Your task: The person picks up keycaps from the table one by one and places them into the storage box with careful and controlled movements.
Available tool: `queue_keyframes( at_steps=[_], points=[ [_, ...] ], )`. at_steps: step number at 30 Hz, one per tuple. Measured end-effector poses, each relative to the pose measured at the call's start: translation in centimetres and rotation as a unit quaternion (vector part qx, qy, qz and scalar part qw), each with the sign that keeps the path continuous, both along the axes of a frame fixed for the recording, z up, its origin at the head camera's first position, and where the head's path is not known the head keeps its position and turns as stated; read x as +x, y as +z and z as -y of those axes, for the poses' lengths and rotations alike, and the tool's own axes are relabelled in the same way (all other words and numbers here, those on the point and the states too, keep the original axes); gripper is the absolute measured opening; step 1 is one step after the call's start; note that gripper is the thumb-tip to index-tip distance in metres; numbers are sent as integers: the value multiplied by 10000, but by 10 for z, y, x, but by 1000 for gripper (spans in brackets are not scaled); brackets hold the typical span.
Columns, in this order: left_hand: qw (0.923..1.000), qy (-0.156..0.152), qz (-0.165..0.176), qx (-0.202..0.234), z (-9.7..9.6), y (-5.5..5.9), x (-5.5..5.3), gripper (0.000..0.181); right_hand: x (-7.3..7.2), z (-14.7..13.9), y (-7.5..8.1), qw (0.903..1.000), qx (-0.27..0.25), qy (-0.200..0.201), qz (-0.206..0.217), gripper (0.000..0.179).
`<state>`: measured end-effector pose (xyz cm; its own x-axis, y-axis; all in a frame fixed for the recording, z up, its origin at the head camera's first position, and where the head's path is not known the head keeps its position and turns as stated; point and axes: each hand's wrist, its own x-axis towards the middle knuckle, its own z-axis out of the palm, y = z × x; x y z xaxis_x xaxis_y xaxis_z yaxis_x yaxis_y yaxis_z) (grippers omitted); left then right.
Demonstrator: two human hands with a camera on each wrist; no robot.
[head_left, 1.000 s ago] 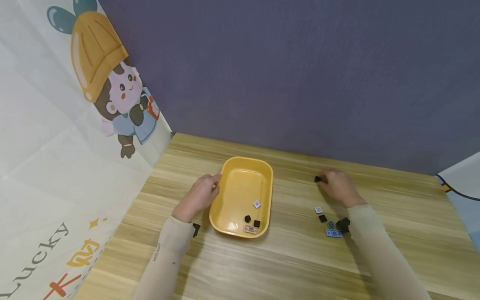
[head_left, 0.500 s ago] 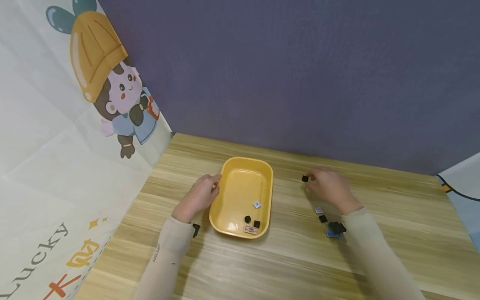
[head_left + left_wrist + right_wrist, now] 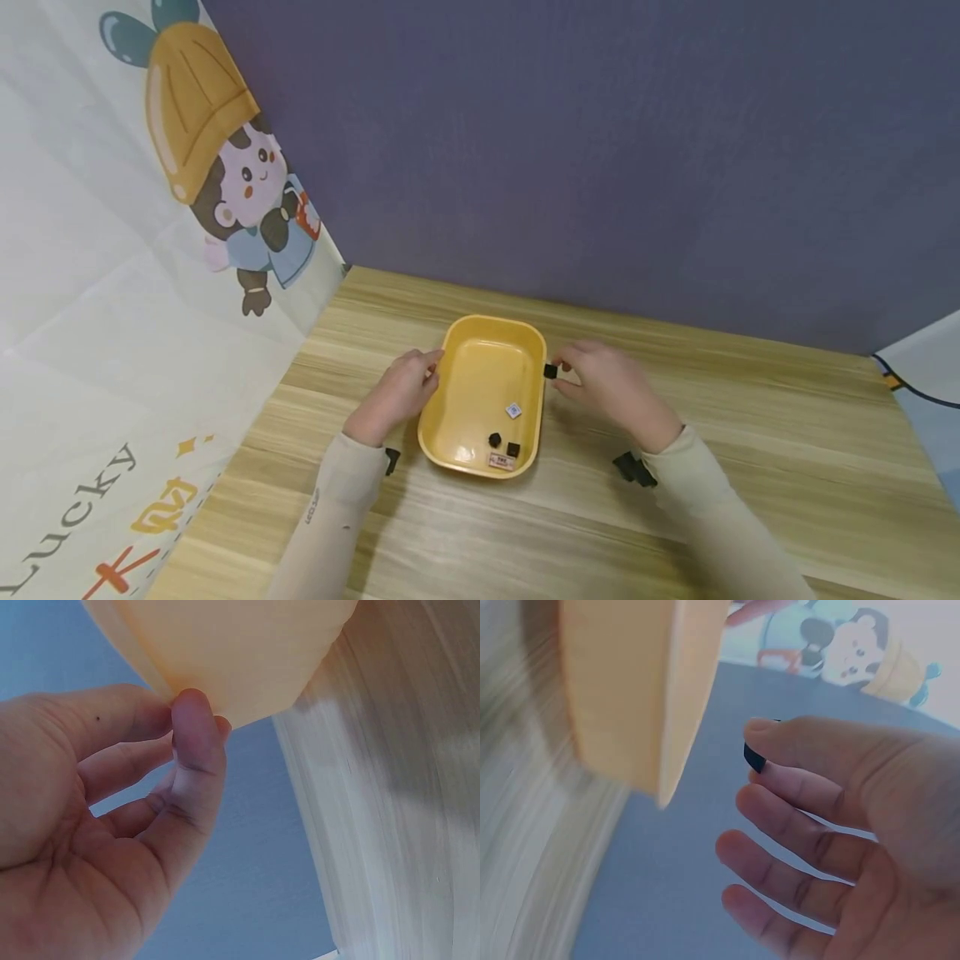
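Yellow tray (image 3: pixel 459 398), four small pieces (image 3: pixel 504 437) inside

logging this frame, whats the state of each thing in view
yellow tray: upright on the table, four small pieces inside
left hand: grips the tray's left rim
right hand: pinches a small black piece
small black piece: held at the tray's right rim, not yet inside
white square piece: lying in the tray

Even, soft light fills my head view, bright with no glare; my hands cast only faint shadows on the worktop (image 3: pixel 525 533), darkest under the yellow tray (image 3: pixel 480 468). Straight edges bow toward the frame's corners. My right wrist view smears on its left side, the tray (image 3: pixel 622 690) blurred; my left wrist view is soft up close.
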<state>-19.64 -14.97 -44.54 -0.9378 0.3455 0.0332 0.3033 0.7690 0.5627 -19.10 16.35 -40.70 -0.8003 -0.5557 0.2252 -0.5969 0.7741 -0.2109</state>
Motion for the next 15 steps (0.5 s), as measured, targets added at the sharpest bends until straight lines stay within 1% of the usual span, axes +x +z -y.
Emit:
queue_keyframes(
  at_steps=[6,10,15],
  points=[
    [10000,-5,1,5,0,-1,0,41,9,17,4,9996,-136,224,-83,24],
    [10000,-2,-8,12,0,-1,0,41,12,22,4,9995,-131,279,-114,24],
    [10000,-6,-34,23,0,-1,0,41,13,24,3,9996,-79,255,-117,26]
  ],
)
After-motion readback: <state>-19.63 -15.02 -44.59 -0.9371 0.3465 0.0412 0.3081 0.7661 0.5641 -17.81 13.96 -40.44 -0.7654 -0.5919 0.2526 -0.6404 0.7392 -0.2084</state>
